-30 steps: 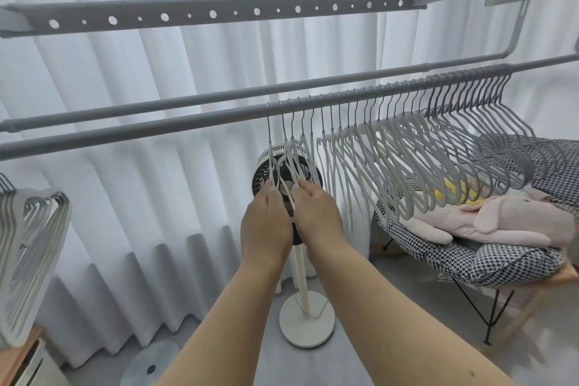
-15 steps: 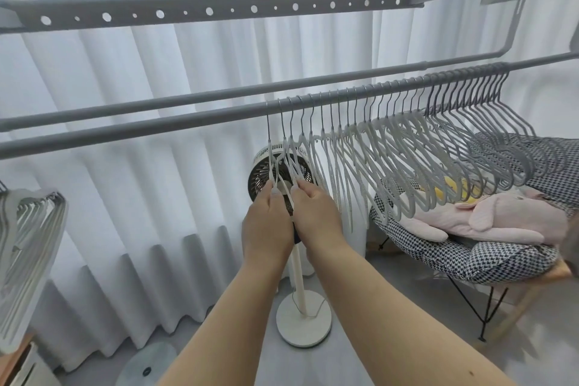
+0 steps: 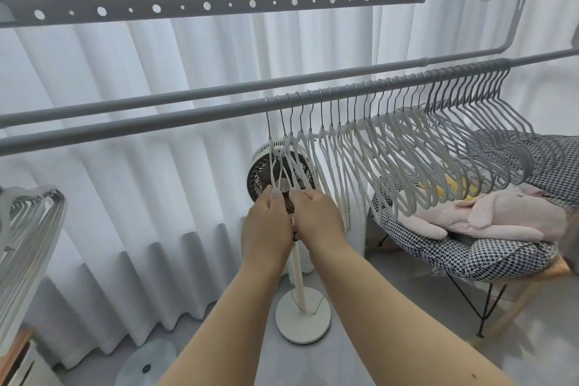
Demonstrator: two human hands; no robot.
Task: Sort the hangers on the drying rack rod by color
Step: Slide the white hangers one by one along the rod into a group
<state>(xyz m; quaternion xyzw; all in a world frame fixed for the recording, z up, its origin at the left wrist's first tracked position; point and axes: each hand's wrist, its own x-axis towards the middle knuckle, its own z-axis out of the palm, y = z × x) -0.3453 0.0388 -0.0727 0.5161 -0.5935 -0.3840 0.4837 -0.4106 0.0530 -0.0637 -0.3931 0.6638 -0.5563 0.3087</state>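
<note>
A grey rod [image 3: 156,124] of the drying rack runs across the view. Many hangers hang on its right half: pale grey-white hangers [image 3: 391,153] from the middle on, darker grey hangers [image 3: 507,128] bunched at the far right. My left hand [image 3: 266,226] and my right hand [image 3: 316,216] are side by side under the leftmost few white hangers [image 3: 291,153]. Both hands grip the lower parts of those hangers, fingers curled round them. The hangers' bottoms are hidden behind my hands.
A second rod [image 3: 188,95] runs behind, perforated rails [image 3: 219,5] above. A standing fan [image 3: 300,260] is right behind my hands. A houndstooth chair [image 3: 470,254] with a pink plush toy [image 3: 501,216] sits at right. More pale hangers [image 3: 28,229] hang at far left. White curtains [image 3: 125,197] behind.
Both hands stay together on the leftmost white hangers. The view has shifted slightly; the hands rose a little and the gripped hangers bunched closer.
</note>
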